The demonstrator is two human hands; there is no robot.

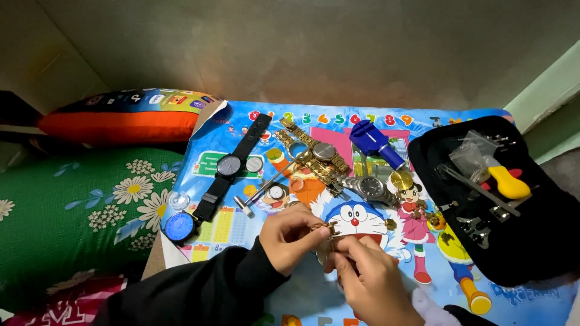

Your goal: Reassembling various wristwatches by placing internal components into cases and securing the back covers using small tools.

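My left hand [290, 236] and my right hand [367, 274] meet low in the middle of the head view, over a colourful cartoon table top [423, 118]. Both pinch a small gold-coloured watch part [326, 230] between the fingertips; its exact shape is mostly hidden by my fingers. Just beyond my hands lie a gold bracelet watch [318, 153], a silver watch [368, 188], a black-strap watch [232, 163] and a small metal hammer [257, 192].
A blue watch-link tool [373, 141] lies at the back. An open black tool case [513, 199] with a yellow-handled tool [507, 182] and tweezers fills the right. A blue watch face [179, 226] sits left. Green floral bedding [72, 211] and an orange cushion [130, 115] lie left.
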